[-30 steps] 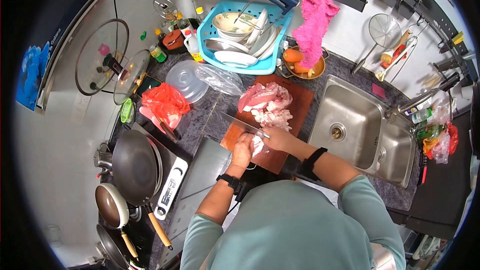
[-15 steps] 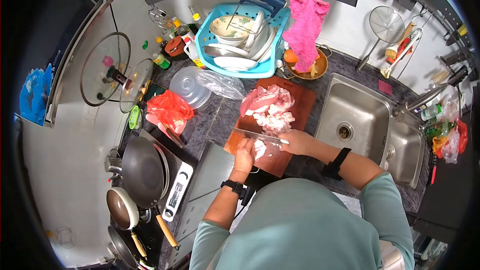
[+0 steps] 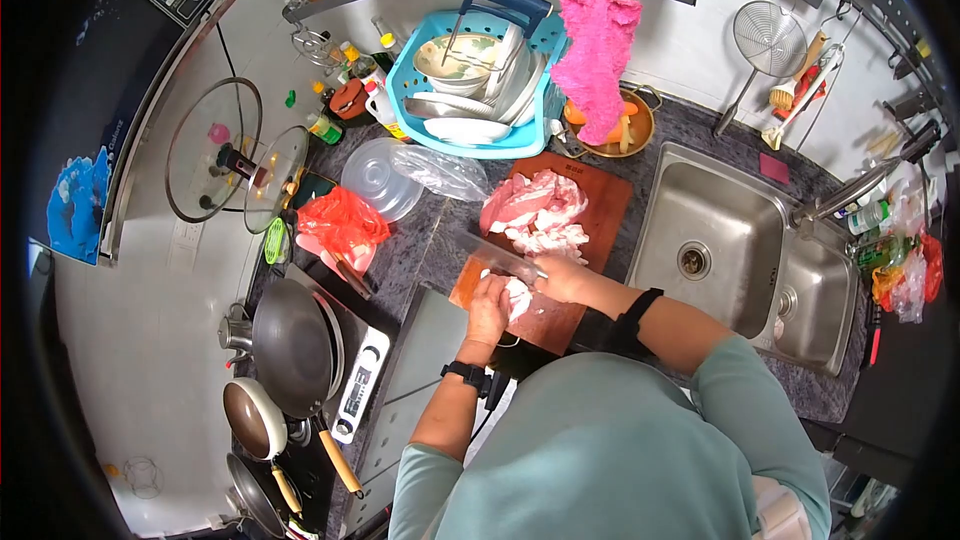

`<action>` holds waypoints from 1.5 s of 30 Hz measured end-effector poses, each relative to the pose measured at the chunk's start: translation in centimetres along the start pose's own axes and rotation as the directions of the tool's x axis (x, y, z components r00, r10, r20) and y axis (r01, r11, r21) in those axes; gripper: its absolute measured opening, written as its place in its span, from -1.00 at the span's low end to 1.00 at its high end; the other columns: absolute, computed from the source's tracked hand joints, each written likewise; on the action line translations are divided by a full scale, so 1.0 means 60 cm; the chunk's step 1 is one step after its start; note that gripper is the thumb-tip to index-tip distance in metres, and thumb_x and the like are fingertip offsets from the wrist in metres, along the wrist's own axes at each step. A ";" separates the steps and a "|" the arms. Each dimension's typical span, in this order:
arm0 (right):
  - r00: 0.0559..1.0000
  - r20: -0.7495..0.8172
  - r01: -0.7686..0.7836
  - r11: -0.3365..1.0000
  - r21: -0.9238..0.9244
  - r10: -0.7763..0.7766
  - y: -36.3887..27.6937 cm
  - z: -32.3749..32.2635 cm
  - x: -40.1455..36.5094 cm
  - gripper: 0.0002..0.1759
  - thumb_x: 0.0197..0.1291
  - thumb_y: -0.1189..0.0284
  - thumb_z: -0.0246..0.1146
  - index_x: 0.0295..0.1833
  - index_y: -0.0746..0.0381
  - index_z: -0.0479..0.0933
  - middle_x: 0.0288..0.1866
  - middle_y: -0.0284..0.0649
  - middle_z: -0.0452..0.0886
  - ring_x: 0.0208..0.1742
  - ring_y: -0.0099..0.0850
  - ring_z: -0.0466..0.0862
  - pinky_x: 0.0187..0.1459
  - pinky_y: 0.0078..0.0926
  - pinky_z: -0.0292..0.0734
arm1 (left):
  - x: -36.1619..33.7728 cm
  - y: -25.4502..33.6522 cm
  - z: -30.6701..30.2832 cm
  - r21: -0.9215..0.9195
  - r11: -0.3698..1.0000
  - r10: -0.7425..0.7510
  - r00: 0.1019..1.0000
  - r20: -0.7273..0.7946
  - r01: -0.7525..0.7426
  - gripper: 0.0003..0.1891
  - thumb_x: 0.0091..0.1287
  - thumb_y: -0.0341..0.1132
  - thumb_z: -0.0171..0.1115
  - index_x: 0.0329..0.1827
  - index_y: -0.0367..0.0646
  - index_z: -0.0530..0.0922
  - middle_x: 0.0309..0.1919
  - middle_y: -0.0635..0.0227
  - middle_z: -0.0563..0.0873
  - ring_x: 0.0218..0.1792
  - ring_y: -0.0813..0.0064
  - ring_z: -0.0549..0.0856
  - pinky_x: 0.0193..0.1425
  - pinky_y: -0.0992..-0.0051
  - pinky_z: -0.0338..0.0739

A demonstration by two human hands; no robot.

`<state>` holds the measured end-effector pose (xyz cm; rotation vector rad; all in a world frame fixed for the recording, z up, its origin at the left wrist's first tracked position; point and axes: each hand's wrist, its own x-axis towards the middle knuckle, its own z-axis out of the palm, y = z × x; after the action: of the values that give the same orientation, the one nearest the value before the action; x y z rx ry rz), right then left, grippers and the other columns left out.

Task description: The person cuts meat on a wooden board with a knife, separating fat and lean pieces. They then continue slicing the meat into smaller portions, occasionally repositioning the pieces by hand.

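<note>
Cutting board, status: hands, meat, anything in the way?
Right hand gripping knife. Left hand on pale meat piece. Larger meat pile farther up board. Left hand close to knife.

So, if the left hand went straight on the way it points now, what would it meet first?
Likely the knife blade, which the right hand holds across the path of the left hand, just ahead of it. From this single view, any height difference between them is unclear.

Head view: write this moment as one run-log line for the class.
right hand: holding knife | left hand: at pale meat piece | larger meat pile: on cutting board, beyond knife
</note>
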<state>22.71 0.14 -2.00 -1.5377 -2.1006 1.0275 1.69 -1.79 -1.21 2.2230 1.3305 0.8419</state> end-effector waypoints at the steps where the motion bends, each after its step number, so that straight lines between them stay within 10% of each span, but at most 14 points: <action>1: 0.990 0.074 -0.127 0.986 0.104 0.119 -0.024 -0.031 -0.014 -0.61 0.19 0.32 0.21 0.09 0.29 0.54 0.02 0.16 0.65 0.09 0.05 0.66 0.12 -0.07 0.55 | 0.000 -0.005 0.001 0.012 1.000 -0.019 1.000 0.018 0.018 -0.81 0.26 -0.49 0.26 -0.06 -0.22 0.60 -0.17 0.01 0.68 -0.09 -0.06 0.66 0.04 0.15 0.57; 4: 0.968 0.095 -0.247 0.941 0.232 0.231 -0.029 -0.061 -0.045 -0.61 0.19 0.34 0.22 0.08 0.33 0.53 0.01 0.20 0.64 0.08 0.06 0.65 0.09 -0.09 0.56 | 0.008 -0.007 0.004 0.015 0.988 -0.155 0.985 0.079 0.155 -0.81 0.24 -0.47 0.29 -0.09 -0.20 0.58 -0.21 0.02 0.70 -0.12 -0.01 0.69 -0.01 0.16 0.59; 7: 0.990 -0.131 -0.023 0.980 0.196 0.049 -0.042 -0.050 -0.088 -0.65 0.24 0.36 0.21 0.07 0.32 0.49 -0.16 0.20 0.66 -0.10 0.14 0.68 -0.06 -0.02 0.59 | 0.019 -0.011 0.007 -0.065 0.895 -0.429 0.891 0.145 0.442 -0.86 0.22 -0.46 0.32 -0.20 -0.18 0.56 -0.30 0.03 0.72 -0.18 0.10 0.73 -0.07 0.19 0.62; 10: 0.986 -0.140 -0.060 0.980 0.192 0.088 -0.072 -0.045 -0.128 -0.69 0.26 0.37 0.22 0.03 0.31 0.44 -0.26 0.23 0.64 -0.16 0.20 0.67 -0.14 0.04 0.56 | 0.028 0.027 -0.024 0.168 0.926 -0.360 0.923 0.133 0.337 -0.84 0.23 -0.45 0.32 -0.14 -0.18 0.59 -0.19 0.07 0.71 -0.07 0.09 0.71 0.01 0.24 0.61; 13: 0.987 -0.080 -0.123 0.980 0.157 0.137 -0.095 -0.055 -0.154 -0.68 0.29 0.35 0.19 0.07 0.29 0.40 -0.30 0.23 0.65 -0.20 0.22 0.66 -0.15 0.13 0.55 | 0.014 0.036 -0.033 0.097 0.982 0.158 0.987 0.034 -0.161 -0.79 0.23 -0.45 0.33 -0.07 -0.20 0.62 -0.04 0.09 0.68 0.05 0.06 0.64 0.13 0.25 0.57; 23: 0.966 0.027 -0.253 0.963 -0.091 0.257 -0.135 -0.055 -0.188 -0.70 0.34 0.33 0.11 0.05 0.29 0.38 -0.31 0.16 0.67 -0.25 0.19 0.68 -0.17 0.17 0.56 | 0.005 -0.025 0.003 -0.042 0.987 0.159 0.987 0.027 -0.158 -0.70 0.10 -0.53 0.29 -0.06 -0.25 0.64 0.02 0.06 0.66 0.10 -0.07 0.59 0.21 0.17 0.52; 35: 0.969 -0.212 -0.129 0.991 -0.014 0.124 -0.097 -0.004 -0.097 -0.67 0.31 0.34 0.11 0.09 0.29 0.41 -0.30 0.23 0.66 -0.20 0.20 0.67 -0.13 0.17 0.55 | 0.012 -0.060 0.006 -0.199 0.976 0.087 0.996 -0.009 -0.087 -0.78 0.09 -0.54 0.32 -0.17 -0.22 0.68 -0.09 0.10 0.69 0.02 0.01 0.63 0.15 0.19 0.55; 45: 0.993 -0.048 -0.117 0.983 -0.139 0.111 -0.092 -0.037 -0.130 -0.64 0.25 0.37 0.17 0.12 0.29 0.42 -0.29 0.21 0.66 -0.20 0.22 0.66 -0.12 0.17 0.55 | 0.019 -0.069 0.019 -0.059 0.986 0.159 0.987 0.000 -0.159 -0.74 0.05 -0.57 0.27 -0.16 -0.22 0.65 -0.08 0.14 0.70 0.03 0.06 0.62 0.15 0.25 0.55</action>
<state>23.18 -7.11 4.56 -1.7498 -2.1192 0.8929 0.23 1.08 -4.31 2.3066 1.1229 0.9184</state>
